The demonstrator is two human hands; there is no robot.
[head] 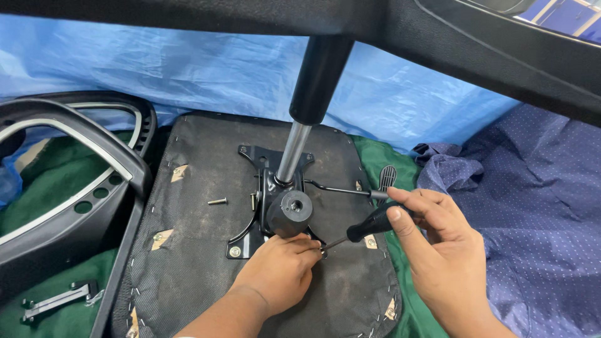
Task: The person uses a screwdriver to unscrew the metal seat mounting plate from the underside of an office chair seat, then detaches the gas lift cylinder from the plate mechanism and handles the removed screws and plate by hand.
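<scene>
Risk: left hand (pixel 278 269), fingers pinched at the front corner of the black mounting plate (pixel 275 206) on the upturned seat base (pixel 188 250), sits beside the tip of the screwdriver (pixel 366 226) that the right hand (pixel 432 244) grips closed; a slip could jab fingertips. Count, left to right: 1 loose screw (pixel 217 201) (well apart), 1 plate, 1 gas cylinder (pixel 307 119), 1 screwdriver.

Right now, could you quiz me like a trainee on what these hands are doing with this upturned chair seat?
1. True or false: the right hand holds a black-handled screwdriver.
2. Where does the left hand rest? A) on the blue plastic sheet B) at the black metal mounting plate's front corner C) on the curved black armrest.
3. What small thing lies loose on the dark fabric seat underside, left of the plate?

Key: 1 true; 2 B; 3 a loose metal screw.
</scene>
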